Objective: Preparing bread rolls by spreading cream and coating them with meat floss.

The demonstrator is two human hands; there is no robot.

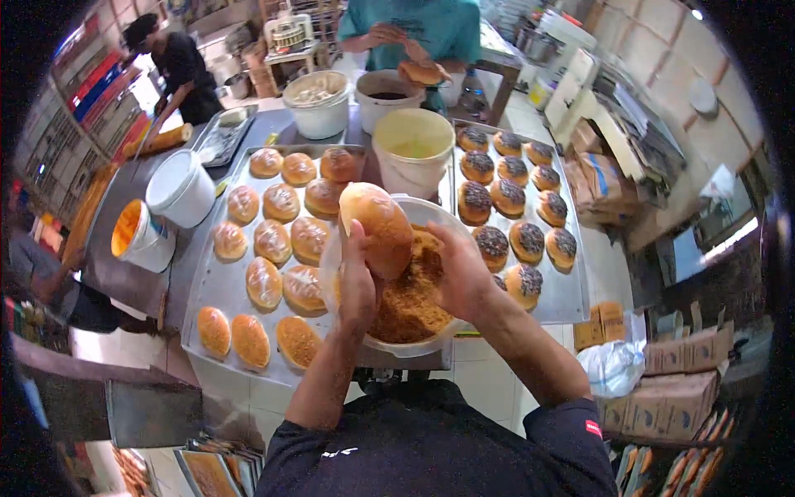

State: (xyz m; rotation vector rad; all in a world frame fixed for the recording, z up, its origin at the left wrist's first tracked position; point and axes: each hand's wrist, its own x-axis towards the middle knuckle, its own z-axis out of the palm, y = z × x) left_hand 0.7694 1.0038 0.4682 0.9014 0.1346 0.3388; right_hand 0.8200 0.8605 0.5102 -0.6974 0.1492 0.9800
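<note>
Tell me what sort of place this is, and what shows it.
Most likely a bakery's work area: there are large metal trays filled with buns, a bowl of brown crumbs, and several tubs.

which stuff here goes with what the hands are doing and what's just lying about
Seems in use:
held bun, in the left hand
brown crumbs in the white bowl, at the right hand
glazed buns and brown-coated buns on the left tray

Probably just lying about:
cardboard boxes, lower right
white bag beside them
white bucket left of the trays
</note>
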